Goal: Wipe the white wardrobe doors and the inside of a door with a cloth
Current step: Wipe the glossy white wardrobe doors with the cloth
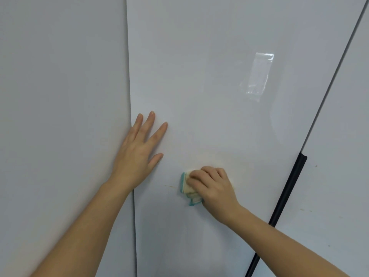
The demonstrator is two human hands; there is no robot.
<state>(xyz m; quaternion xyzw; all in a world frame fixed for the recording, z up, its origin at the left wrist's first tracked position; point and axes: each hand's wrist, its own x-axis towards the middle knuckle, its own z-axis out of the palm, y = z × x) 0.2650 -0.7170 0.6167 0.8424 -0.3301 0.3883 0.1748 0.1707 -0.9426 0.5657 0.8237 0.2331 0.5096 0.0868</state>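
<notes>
A glossy white wardrobe door (209, 96) fills the middle of the view. My left hand (137, 152) lies flat on it near its left edge, fingers straight and spread. Lower and to the right, my right hand (211, 186) grips a folded cream cloth with a teal border (188, 189) and presses it against the door. A faint brownish smear (169, 185) marks the door just left of the cloth.
Another white door (60, 116) stands to the left across a narrow seam. To the right, a long black handle strip (287, 190) runs down the door's edge, with a further white door (339, 196) beyond it carrying small brown specks. A clear tape patch (259, 76) sticks higher up.
</notes>
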